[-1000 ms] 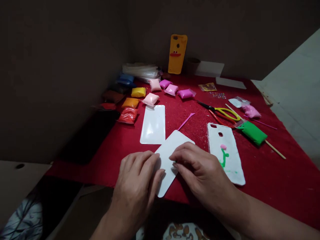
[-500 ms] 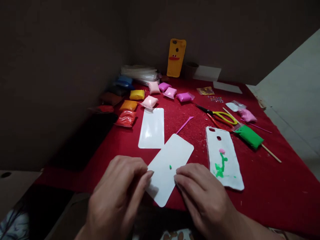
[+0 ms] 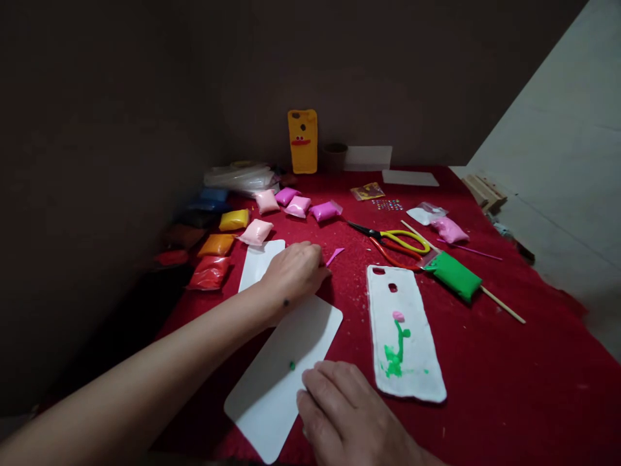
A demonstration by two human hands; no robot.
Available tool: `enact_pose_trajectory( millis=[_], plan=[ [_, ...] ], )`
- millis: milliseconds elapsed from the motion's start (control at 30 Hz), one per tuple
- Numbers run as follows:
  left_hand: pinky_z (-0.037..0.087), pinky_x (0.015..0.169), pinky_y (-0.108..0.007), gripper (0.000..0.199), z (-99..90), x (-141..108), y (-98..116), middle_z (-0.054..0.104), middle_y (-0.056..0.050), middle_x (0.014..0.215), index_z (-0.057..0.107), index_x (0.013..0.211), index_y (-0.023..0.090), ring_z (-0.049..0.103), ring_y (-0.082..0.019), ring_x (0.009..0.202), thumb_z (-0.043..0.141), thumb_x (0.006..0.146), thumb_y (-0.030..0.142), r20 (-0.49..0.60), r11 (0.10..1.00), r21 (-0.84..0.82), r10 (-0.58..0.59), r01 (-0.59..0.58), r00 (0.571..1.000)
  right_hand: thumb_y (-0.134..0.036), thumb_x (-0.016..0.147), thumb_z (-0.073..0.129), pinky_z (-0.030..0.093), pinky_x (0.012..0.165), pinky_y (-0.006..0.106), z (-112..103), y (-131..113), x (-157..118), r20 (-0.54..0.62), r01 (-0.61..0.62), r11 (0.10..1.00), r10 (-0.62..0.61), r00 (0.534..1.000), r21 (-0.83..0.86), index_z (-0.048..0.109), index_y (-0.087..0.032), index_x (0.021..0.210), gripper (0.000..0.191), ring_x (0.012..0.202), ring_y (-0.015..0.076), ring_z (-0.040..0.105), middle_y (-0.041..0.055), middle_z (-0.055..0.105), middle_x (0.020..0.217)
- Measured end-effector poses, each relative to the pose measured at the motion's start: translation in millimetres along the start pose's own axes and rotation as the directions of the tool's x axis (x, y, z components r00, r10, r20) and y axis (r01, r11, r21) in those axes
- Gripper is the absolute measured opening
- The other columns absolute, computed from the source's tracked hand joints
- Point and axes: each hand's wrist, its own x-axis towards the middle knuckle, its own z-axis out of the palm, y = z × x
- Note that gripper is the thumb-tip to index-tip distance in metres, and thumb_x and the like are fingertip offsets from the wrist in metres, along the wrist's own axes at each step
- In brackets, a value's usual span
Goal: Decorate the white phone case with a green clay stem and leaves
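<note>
My left hand reaches forward across the white card, its fingers closed around the near part of a pink plastic modelling tool. Only the tool's flat tip shows beyond my fingers. At the right edge of the white card, my right hand has its fingers pressed together on the border. A tiny green clay piece lies on this card. Just to the right is a white clay-covered phone case bearing a pink flower with a green stem. A second white card is partly hidden behind my left hand.
Clay packets, including a red one and a pink one, lie at the back left. Pliers with yellow and red handles lie beside a green clay packet on a stick. A yellow phone case leans at the back.
My left hand has left the white card's edge and moved forward onto the pink tool. My right hand stays at the card. The view has shifted, moving the scene left and down.
</note>
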Motion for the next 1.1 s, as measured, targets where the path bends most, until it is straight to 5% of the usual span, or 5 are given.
enact_pose_trajectory(
  millis=[200,633,767,933,1100],
  plan=[
    [0.053,0.084,-0.042,0.033,-5.8,7,7,0.060,-0.008,0.118,0.056,0.118,0.017,0.062,-0.021,0.100,0.057,0.091,0.034,0.087,0.992,0.122,-0.052,0.041,0.995,-0.009,0.083,0.051,0.058,0.073,0.037,13,2,-16,0.009,0.009,1.000,-0.008,1.000,-0.025,0.068,-0.013,0.097,0.022,0.088,0.0270,0.066,0.0153,0.069,0.098],
    [0.053,0.083,-0.042,0.033,0.3,6,8,0.060,-0.009,0.119,0.056,0.119,0.017,0.062,-0.021,0.099,0.057,0.091,0.034,0.037,0.992,0.119,0.032,-0.036,0.999,0.000,0.081,0.047,0.056,0.068,0.038,-8,-3,14,-0.005,0.045,0.999,-0.045,0.999,0.010,0.070,-0.004,0.089,0.024,0.083,0.0268,0.063,0.0155,0.069,0.086],
    [0.053,0.082,-0.041,0.030,-7.6,3,9,0.062,-0.008,0.113,0.058,0.114,0.015,0.062,-0.020,0.096,0.057,0.091,0.033,-0.068,0.995,0.098,0.019,-0.012,0.998,-0.002,0.082,0.050,0.054,0.072,0.040,-12,-4,15,0.039,0.041,0.999,-0.042,0.998,0.034,0.069,-0.002,0.093,0.023,0.087,0.0286,0.061,0.0173,0.068,0.090],
    [0.048,0.063,-0.032,0.009,-30.3,-54,-10,0.061,-0.005,0.071,0.057,0.083,0.016,0.060,-0.018,0.067,0.048,0.083,0.016,-0.329,0.999,0.007,-0.027,0.031,0.944,-0.004,0.087,0.045,0.052,0.081,0.042,-19,-5,8,0.145,0.015,0.999,-0.022,0.989,0.051,0.070,-0.003,0.097,0.027,0.097,0.0298,0.059,0.0176,0.068,0.100],
    [0.040,0.040,-0.016,0.012,-21.8,-145,-36,0.055,0.005,0.057,0.049,0.076,0.022,0.050,-0.007,0.044,0.045,0.086,0.027,-0.379,0.978,-0.204,-0.046,-0.035,0.924,-0.005,0.086,0.049,0.052,0.085,0.046,-21,-4,3,0.202,0.064,0.997,-0.070,0.977,0.039,0.066,0.000,0.110,0.030,0.106,0.0329,0.056,0.0193,0.065,0.112]
  ],
)
